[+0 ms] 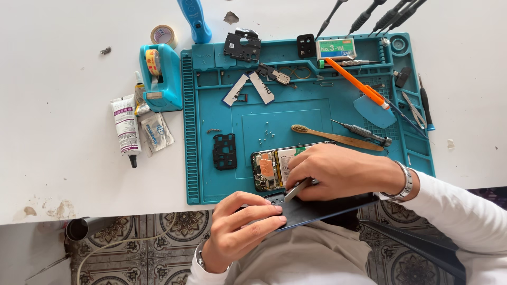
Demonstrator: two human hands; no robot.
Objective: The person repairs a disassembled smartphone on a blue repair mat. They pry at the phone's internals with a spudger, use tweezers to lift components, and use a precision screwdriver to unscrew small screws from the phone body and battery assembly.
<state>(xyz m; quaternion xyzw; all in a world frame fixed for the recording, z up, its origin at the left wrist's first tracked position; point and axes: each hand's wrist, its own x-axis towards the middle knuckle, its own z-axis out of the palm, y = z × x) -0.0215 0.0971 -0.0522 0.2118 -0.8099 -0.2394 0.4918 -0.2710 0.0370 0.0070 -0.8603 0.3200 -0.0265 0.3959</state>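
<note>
Here, in the head view, an opened smartphone point(274, 169) lies near the front edge of a teal work mat point(317, 105) on a white surface point(63, 174), its circuit board and battery exposed. The right hand point(338, 171) rests on top of the phone, fingers curled around metal tweezers point(297, 190) whose tip points down and to the left. The left hand point(240, 224) is closed on a dark back cover point(327, 208), thumb and fingers pinching its left end; the cover juts out past the mat's front edge, just below the phone, under the right hand.

A black plastic frame piece point(225, 151) lies on the mat just left of the phone. Behind the right hand are a wooden brush point(338, 138) and a small screwdriver point(364, 132), lying close together. Farther back, an orange tool point(355, 82) lies slantwise beside a blue pick point(374, 111).

Off the mat to the left stand a teal tape dispenser point(161, 79) and, near it, a white glue tube point(125, 129).
</note>
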